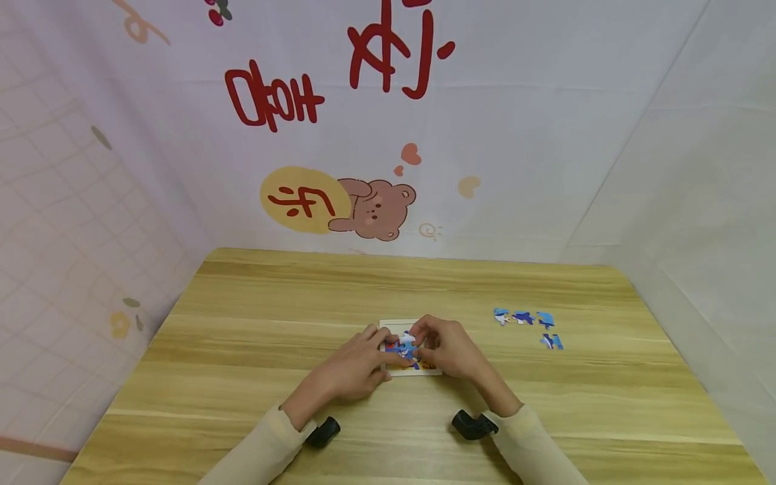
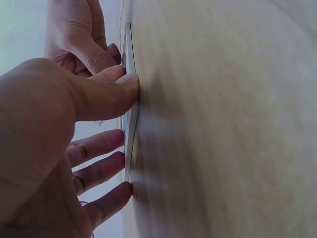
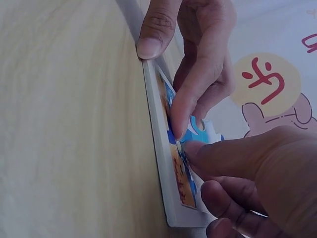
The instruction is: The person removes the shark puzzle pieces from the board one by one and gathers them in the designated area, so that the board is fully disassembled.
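Note:
A small jigsaw puzzle board (image 1: pixel 384 325) with a white frame lies on the table, partly covered by both hands. My left hand (image 1: pixel 358 364) reaches over its left side. In the right wrist view, the left thumb (image 3: pixel 150 48) rests at the frame's front edge while the index finger presses down on the picture. From the right, my right hand (image 1: pixel 451 347) pinches a blue-and-white puzzle piece (image 3: pixel 200 130), raised at a tilt over the picture. The right thumb tip (image 3: pixel 194 148) is close beside the left index fingertip. Other fingers of the right hand curl below the thumb.
Several loose blue-and-white puzzle pieces (image 1: pixel 523 317) lie on the wooden table (image 1: pixel 273 303) to the right of the board, with one piece (image 1: pixel 552 341) nearer the front. A printed cloth wall (image 1: pixel 515 135) rises behind the table. Black wrist devices (image 1: pixel 475 425) sit by both sleeves.

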The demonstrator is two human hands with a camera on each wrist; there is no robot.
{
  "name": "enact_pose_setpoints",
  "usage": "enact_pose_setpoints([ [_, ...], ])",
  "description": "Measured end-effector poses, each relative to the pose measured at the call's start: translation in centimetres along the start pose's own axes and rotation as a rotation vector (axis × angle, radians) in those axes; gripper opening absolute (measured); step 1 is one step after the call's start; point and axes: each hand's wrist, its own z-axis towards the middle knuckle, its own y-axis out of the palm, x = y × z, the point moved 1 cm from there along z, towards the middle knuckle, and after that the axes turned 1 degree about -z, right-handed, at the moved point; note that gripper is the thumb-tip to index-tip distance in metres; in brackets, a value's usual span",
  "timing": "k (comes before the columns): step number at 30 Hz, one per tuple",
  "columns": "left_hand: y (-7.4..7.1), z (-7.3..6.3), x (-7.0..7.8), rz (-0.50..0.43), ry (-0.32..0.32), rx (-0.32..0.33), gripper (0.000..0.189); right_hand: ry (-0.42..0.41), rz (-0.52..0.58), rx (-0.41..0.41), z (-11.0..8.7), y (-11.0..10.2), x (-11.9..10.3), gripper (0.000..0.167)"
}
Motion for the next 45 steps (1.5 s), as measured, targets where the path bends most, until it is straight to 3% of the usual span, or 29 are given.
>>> enact_pose_setpoints([
  [10,0.0,-0.1,0.0,0.009,0.009,0.004,0.041,-0.026,-0.057,-0.021,0.1,-0.1,0.0,0.026],
  [26,0.2,0.0,-0.3,0.019,0.005,-0.005,0.04,-0.026,-0.113,0.045,-0.1,-0.6,0.4,0.023],
  [45,0.1,0.1,-0.1,0.015,0.023,-0.005,0.039,-0.019,-0.147,0.175,-1.0,-4.3,2.1,0.026],
])
